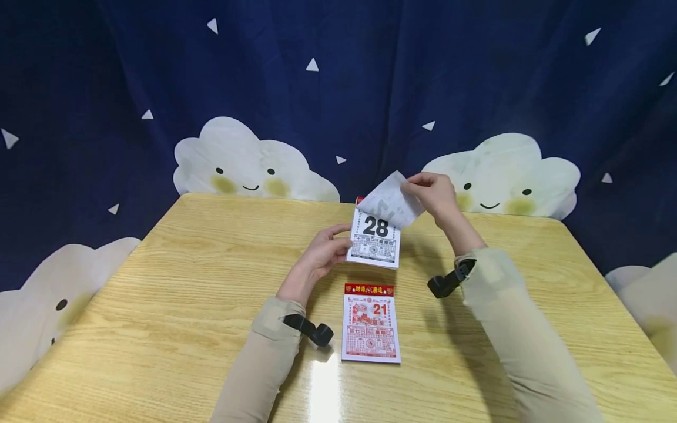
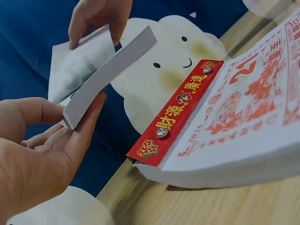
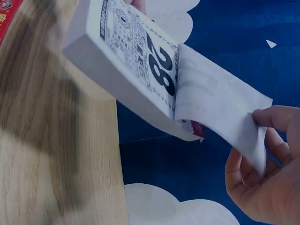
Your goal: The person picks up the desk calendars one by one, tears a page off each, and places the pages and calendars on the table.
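The left hand (image 1: pixel 324 251) grips a calendar pad (image 1: pixel 374 249), the right hand (image 1: pixel 436 194) its raised page (image 1: pixel 391 198).

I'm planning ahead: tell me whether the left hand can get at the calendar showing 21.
Probably not while the left hand grips the calendar showing 28; otherwise the way looks free, as nothing covers the calendar showing 21.

Thick white calendar (image 1: pixel 373 247), large black 28 on its front, tilted, gripped at the side by left hand (image 1: pixel 324 251), one thin sheet (image 1: pixel 391 200) lifted up from it, grey print showing through, free end pinched by right hand (image 1: pixel 436 195)
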`<move>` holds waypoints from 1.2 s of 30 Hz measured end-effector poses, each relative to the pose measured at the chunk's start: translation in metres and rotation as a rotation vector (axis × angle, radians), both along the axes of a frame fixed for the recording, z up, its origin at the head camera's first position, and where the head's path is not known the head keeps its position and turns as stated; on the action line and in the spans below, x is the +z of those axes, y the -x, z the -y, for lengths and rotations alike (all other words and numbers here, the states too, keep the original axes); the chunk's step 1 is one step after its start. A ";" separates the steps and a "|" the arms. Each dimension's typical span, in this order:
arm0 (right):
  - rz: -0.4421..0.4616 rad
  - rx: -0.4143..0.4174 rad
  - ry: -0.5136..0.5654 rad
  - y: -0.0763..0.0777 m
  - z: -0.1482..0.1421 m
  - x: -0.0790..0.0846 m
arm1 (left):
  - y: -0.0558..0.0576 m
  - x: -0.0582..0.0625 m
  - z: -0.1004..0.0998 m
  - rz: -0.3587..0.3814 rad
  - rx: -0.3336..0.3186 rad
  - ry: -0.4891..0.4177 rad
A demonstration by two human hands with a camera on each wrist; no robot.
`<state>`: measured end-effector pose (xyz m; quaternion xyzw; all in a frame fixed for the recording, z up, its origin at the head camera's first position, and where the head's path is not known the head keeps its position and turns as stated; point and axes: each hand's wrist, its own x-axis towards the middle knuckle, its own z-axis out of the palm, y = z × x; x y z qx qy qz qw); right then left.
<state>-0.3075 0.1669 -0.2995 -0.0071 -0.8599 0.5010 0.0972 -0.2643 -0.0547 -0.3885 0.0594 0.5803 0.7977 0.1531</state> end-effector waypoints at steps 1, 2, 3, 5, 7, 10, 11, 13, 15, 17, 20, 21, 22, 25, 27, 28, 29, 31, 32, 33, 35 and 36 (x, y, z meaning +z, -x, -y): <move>0.005 -0.009 0.004 0.000 0.000 0.001 | 0.000 0.000 0.000 0.010 0.001 -0.013; 0.013 -0.021 0.013 0.000 -0.001 0.001 | 0.000 0.002 0.000 0.015 0.001 -0.023; 0.026 -0.029 0.034 0.000 -0.001 0.002 | 0.000 0.003 0.000 0.023 0.000 -0.044; 0.056 -0.035 0.075 0.000 -0.002 0.001 | 0.000 0.005 -0.001 0.044 0.005 -0.088; 0.082 -0.039 0.129 -0.001 -0.003 -0.002 | 0.000 0.007 -0.003 0.061 0.006 -0.124; 0.103 -0.047 0.242 -0.002 -0.006 -0.006 | 0.002 0.008 -0.002 0.085 0.025 -0.163; 0.102 -0.059 0.271 -0.003 -0.008 -0.007 | 0.002 0.008 0.000 0.089 0.032 -0.170; 0.104 -0.081 0.312 -0.003 -0.011 -0.008 | 0.003 0.007 0.003 0.096 0.053 -0.175; 0.098 -0.101 0.342 -0.003 -0.014 -0.008 | 0.004 0.006 0.006 0.096 0.065 -0.172; 0.089 -0.113 0.340 -0.003 -0.017 -0.008 | 0.004 0.005 0.007 0.088 0.052 -0.162; 0.065 -0.113 0.375 -0.002 -0.021 -0.007 | 0.003 0.005 0.006 0.078 0.026 -0.155; 0.052 -0.112 0.393 -0.002 -0.022 -0.007 | 0.003 0.005 0.006 0.077 0.024 -0.155; 0.043 -0.113 0.406 -0.002 -0.024 -0.006 | 0.003 0.004 0.006 0.078 0.025 -0.154; 0.009 -0.134 0.464 -0.001 -0.030 -0.004 | 0.004 0.002 0.007 0.093 0.044 -0.158; -0.016 -0.166 0.507 -0.001 -0.035 -0.004 | 0.005 0.001 0.009 0.102 0.054 -0.159; -0.027 -0.188 0.518 -0.001 -0.037 -0.004 | 0.005 0.001 0.010 0.108 0.058 -0.160; -0.037 -0.209 0.532 -0.002 -0.040 -0.004 | 0.005 0.000 0.010 0.114 0.061 -0.162; -0.052 -0.243 0.566 -0.002 -0.044 -0.004 | 0.005 0.000 0.012 0.126 0.067 -0.164; -0.055 -0.261 0.572 -0.003 -0.047 -0.004 | 0.006 -0.001 0.013 0.133 0.071 -0.167; -0.053 -0.280 0.556 -0.003 -0.049 -0.004 | 0.006 -0.001 0.014 0.142 0.075 -0.168; -0.047 -0.308 0.523 -0.003 -0.053 -0.005 | 0.007 -0.002 0.017 0.152 0.080 -0.163; -0.044 -0.321 0.498 -0.003 -0.054 -0.006 | 0.008 -0.003 0.017 0.156 0.082 -0.157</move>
